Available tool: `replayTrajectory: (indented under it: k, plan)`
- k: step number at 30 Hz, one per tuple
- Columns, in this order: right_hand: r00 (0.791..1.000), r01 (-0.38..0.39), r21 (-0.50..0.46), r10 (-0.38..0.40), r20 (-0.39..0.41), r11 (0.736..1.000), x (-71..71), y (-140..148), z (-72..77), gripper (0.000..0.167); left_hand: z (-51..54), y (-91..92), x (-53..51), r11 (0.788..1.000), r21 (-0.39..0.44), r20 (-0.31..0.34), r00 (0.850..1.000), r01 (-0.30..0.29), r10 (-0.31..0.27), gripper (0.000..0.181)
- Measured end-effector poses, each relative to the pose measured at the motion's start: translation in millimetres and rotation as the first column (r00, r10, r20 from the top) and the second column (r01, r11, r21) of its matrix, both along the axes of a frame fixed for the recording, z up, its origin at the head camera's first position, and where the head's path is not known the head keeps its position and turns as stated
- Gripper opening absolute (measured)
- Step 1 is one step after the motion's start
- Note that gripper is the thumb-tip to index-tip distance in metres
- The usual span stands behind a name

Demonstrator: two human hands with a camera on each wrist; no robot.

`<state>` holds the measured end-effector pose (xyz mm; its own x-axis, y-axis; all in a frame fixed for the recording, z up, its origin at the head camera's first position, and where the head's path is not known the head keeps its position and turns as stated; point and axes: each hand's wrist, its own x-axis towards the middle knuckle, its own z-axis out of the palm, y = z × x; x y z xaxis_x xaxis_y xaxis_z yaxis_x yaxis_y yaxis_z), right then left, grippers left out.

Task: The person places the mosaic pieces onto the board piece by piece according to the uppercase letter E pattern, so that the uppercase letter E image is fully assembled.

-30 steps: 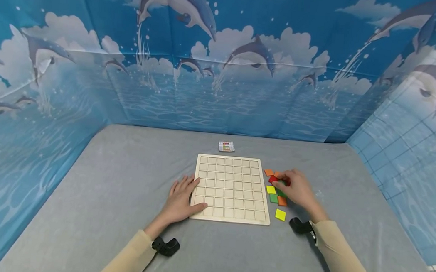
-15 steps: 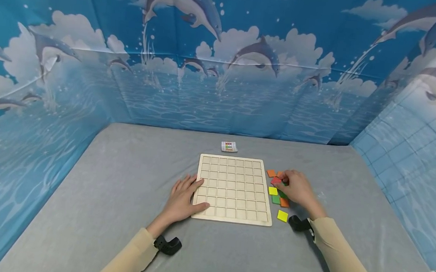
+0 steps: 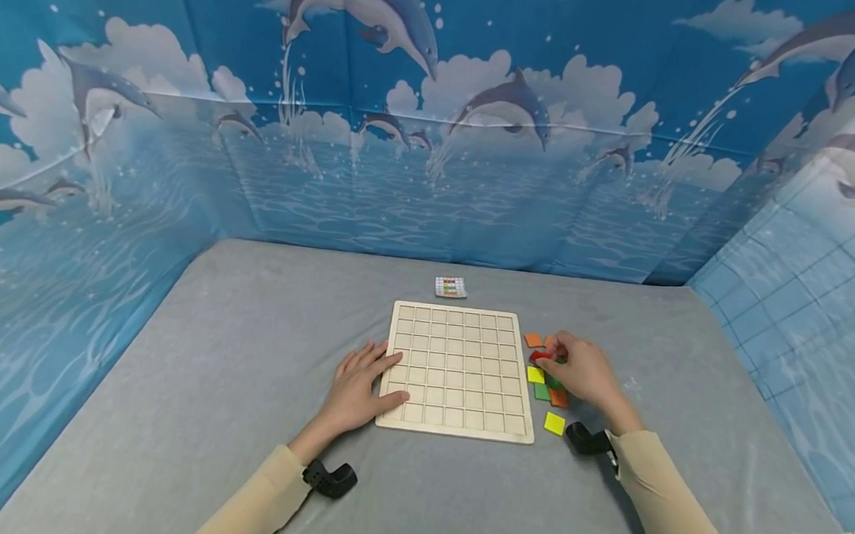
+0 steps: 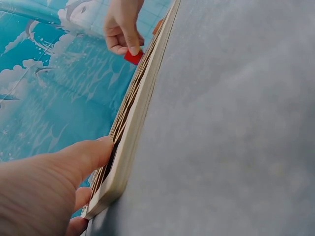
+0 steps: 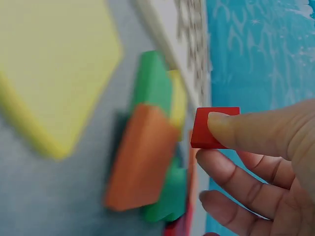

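Fingers (image 5: 236, 182) and thumb clamped on a red tile (image 5: 201, 132) beside a gridded board (image 3: 458, 367)

Tan sleeves (image 3: 267, 494) come in from the near side, each wrist bearing a black device (image 3: 331, 479), over a grey surface (image 3: 170, 382). The left hand (image 3: 352, 397) rests at the board's left edge, its thumb and forefinger spread apart over the border.

A lone yellow tile (image 3: 554, 423) lies just beside the board's near right corner. A little farther along that side sits a loose cluster: an orange tile (image 3: 558, 397) next to a green tile (image 3: 541, 392), then a second yellow piece (image 3: 535, 375). The right hand (image 3: 586, 371) is above the cluster's far part and hides some of it. It pinches the red tile between thumb and forefinger, clear of the other pieces and just right of the board; the remaining fingers curl loosely beneath. Another orange piece (image 3: 534, 340) lies beyond.

Past the board's far edge is a small card (image 3: 451, 287) with a coloured grid. Behind everything hangs a blue dolphin-printed curtain (image 3: 403, 192).
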<state>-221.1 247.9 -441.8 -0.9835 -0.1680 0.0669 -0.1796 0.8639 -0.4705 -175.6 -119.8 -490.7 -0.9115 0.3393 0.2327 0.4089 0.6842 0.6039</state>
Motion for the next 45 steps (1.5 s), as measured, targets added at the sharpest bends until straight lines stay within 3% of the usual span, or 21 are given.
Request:
replayTrajectory:
  k: [10, 22, 30, 38, 45]
  plan:
    - [0.996, -0.073, -0.128, 0.079, 0.047, 0.989, -4.9, -32, 11.9, 0.018, -1.1, -0.7, -0.7, 1.0, 0.005, 0.0, 1.0, -0.007, 0.007, 0.059]
    - [0.972, -0.234, -0.249, 0.229, -0.047, 0.94, -22.7, -76, 5.8, 0.016, -2.9, -0.7, -1.2, 1.0, 0.029, -0.017, 1.0, -0.009, 0.01, 0.052]
    - [0.978, -0.199, -0.29, 0.209, 0.003, 0.936, -33.5, -110, -3.2, 0.01, -3.7, 0.0, -0.8, 1.0, 0.02, -0.019, 1.0, -0.014, 0.014, 0.051]
    - [0.989, -0.147, -0.238, 0.137, -0.058, 0.96, -43.5, -130, -10.7, 0.007, -0.9, 1.0, -0.4, 1.0, 0.021, -0.016, 1.0, -0.012, 0.012, 0.052]
    - [0.992, -0.12, -0.202, 0.11, -0.059, 0.972, -50.6, -138, -14.8, 0.006, -0.5, -0.2, -1.5, 1.0, 0.012, -0.028, 1.0, -0.013, 0.013, 0.051]
